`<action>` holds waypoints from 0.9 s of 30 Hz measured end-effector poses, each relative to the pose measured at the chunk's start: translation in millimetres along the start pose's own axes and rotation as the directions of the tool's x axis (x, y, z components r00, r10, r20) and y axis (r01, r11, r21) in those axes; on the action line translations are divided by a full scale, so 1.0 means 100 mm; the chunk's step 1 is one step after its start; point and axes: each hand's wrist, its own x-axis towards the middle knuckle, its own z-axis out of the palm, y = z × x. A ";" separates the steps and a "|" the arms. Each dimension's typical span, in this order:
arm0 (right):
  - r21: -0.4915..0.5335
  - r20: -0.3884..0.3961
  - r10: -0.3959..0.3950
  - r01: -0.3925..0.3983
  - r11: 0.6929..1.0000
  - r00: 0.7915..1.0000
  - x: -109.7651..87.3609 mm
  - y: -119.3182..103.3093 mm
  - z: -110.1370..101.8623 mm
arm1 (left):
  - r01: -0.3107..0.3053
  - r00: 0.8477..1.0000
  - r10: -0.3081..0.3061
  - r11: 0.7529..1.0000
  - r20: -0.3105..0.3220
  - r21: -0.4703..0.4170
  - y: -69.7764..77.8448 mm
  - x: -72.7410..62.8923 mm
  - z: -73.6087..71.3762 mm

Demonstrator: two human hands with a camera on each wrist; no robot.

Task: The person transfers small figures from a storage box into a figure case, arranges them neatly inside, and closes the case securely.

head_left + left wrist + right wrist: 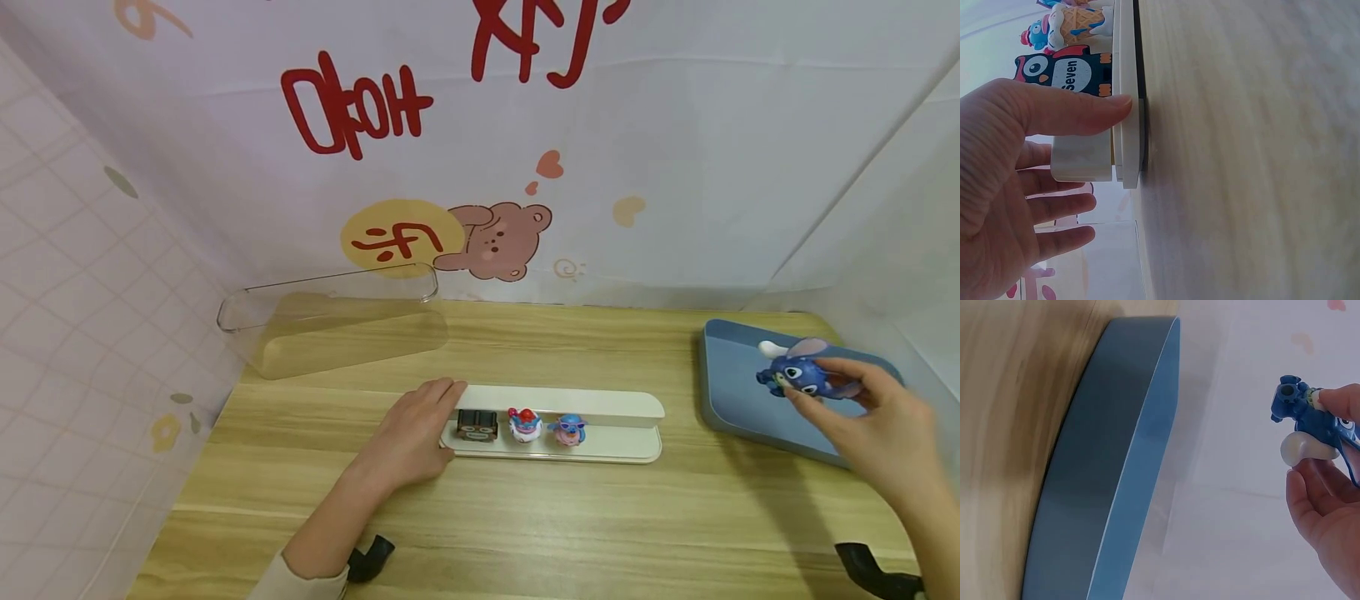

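Pinching a blue figurine in the right hand, with thumb and fingers clamped on its body, held up above the blue tray. Spanning the left end of a white display stand with the left hand: gripping across its width, with thumb on the front edge and fingertips at the raised back, and with the outer fingers straight and spread apart in the left wrist view.

Glossy, rounded and big-eared in the right hand, with a smooth white lobe below. Matte and thin-walled at the tray, with rounded corners. Lined up along the lower step of the stand: a flat-faced dark owl figure, a red-topped white figure and a blue figure with sunglasses. At the back left, a transparent cover with rounded ends.

Bare step at the stand's right end; beyond it, pale wood-grain worktop as far as the tray's near wall. Tight at the tray's far right corner, close to white cloth.
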 end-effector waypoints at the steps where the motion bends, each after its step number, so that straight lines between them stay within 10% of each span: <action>1: 0.009 -0.013 -0.013 0.013 1.000 1.000 -0.01 -0.02 0.01 | 0.000 1.000 0.000 1.000 -0.001 0.002 0.00 0.00 0.00; 12: 0.069 0.007 -0.034 0.033 0.997 0.999 -0.10 -0.23 0.11 | -0.003 1.000 0.003 1.000 -0.003 0.000 0.00 0.01 -0.01; 27: 0.289 -0.099 -0.287 0.304 0.908 0.953 -0.09 -0.42 0.32 | 0.007 1.000 -0.007 1.000 0.005 -0.006 -0.02 0.01 0.00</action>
